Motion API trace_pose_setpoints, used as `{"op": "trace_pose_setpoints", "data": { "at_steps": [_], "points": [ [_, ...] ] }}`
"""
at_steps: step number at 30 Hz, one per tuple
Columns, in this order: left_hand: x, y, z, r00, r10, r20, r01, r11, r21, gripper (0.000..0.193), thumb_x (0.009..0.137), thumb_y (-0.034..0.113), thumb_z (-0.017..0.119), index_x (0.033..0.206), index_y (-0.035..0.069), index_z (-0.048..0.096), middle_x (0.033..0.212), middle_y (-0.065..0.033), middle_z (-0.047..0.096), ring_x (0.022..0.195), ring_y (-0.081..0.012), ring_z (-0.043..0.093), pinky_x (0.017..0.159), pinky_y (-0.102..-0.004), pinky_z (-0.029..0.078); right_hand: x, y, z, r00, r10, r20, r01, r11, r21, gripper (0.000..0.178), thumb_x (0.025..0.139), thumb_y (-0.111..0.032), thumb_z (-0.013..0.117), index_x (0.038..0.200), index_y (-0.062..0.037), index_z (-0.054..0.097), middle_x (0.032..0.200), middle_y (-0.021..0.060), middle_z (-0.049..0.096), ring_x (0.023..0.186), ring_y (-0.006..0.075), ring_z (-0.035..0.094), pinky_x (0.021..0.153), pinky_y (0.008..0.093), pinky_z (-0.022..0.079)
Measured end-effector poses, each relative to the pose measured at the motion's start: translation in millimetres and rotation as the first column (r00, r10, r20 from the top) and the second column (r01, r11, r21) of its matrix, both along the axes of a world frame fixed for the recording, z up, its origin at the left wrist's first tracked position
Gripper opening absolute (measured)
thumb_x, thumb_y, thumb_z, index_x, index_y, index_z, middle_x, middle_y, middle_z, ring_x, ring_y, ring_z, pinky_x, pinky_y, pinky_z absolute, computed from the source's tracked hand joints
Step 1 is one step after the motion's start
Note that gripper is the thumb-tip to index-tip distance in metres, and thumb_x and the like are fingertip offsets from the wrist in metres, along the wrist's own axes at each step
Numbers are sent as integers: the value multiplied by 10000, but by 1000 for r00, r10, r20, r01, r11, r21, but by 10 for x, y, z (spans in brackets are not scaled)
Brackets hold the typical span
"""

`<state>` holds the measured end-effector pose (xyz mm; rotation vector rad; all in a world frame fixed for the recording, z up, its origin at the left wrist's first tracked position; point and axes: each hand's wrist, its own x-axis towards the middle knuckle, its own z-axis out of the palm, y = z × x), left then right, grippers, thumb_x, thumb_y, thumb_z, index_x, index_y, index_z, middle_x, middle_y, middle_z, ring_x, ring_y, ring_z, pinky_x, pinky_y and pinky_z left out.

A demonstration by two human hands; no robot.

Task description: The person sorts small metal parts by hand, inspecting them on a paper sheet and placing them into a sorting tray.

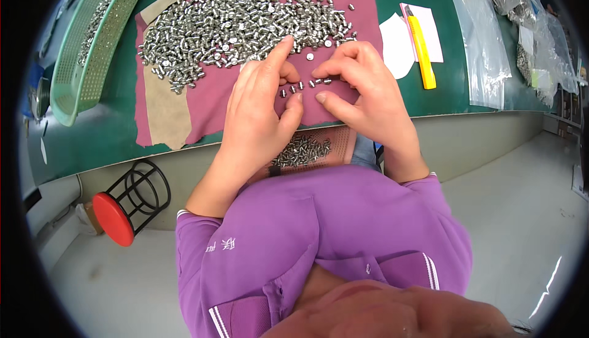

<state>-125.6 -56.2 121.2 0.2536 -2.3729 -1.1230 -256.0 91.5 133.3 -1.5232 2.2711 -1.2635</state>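
Observation:
A wide heap of small silvery metal fittings (227,22) is spread over a maroon cloth (205,108) on the table. Nearer to me, a short row of several loose fittings (300,85) lies on the cloth between my two hands. My left hand (257,96) is at the left end of this row, its index finger stretched toward the heap and its thumb held apart. At the right end is my right hand (371,83), fingers bent and thumb apart, close around the last fittings. Neither hand shows a fitting in its grip.
A green perforated basket (70,86) of fittings stands at the left. To the right lie a yellow cutter knife (421,46), white paper (397,43) and clear plastic bags (481,49). A pinkish basket (343,145) with fittings sits below the table edge. A red-topped stool (115,218) stands lower left.

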Motion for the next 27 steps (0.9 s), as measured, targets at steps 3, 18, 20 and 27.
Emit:
{"op": "trace_pose_setpoints", "data": {
  "at_steps": [3, 18, 20, 27],
  "points": [
    [-13, 5, -32, 1000, -2, -19, 2, 1000, -27, 727, 730, -57, 714, 1412, 32, 478, 903, -54, 626, 835, -233, 579, 753, -365, 492, 50, -24, -22, 999, -27, -37, 28, 1000, 7, 195, 757, -112, 757, 939, -94, 689, 953, 68, 553, 865, 265, 598, 747, 391, 511],
    [39, 3, 13, 998, 41, 55, -34, 992, -118, 725, 763, -37, 699, 1444, 30, 458, 904, -64, 624, 875, -224, 577, 821, -355, 499, 14, -22, -47, 1000, 12, -21, -12, 1000, -25, 165, 787, -141, 708, 949, -111, 704, 958, 60, 564, 910, 265, 596, 806, 385, 505],
    [34, 0, 8, 998, 36, 55, -31, 995, -94, 702, 768, -45, 688, 1431, 25, 469, 912, -63, 629, 871, -223, 579, 817, -354, 499, 22, -22, -32, 999, 6, -32, -6, 1000, -7, 155, 790, -144, 708, 940, -107, 701, 963, 59, 569, 915, 264, 599, 810, 385, 504],
    [81, -3, 1, 995, 45, 84, -43, 999, -18, 679, 774, -49, 682, 1417, 21, 476, 921, -55, 641, 874, -216, 579, 819, -349, 492, 34, -35, -36, 999, -29, -29, 28, 999, -33, 152, 804, -149, 724, 932, -77, 682, 991, 70, 583, 922, 278, 612, 813, 396, 507]
  ]
}}
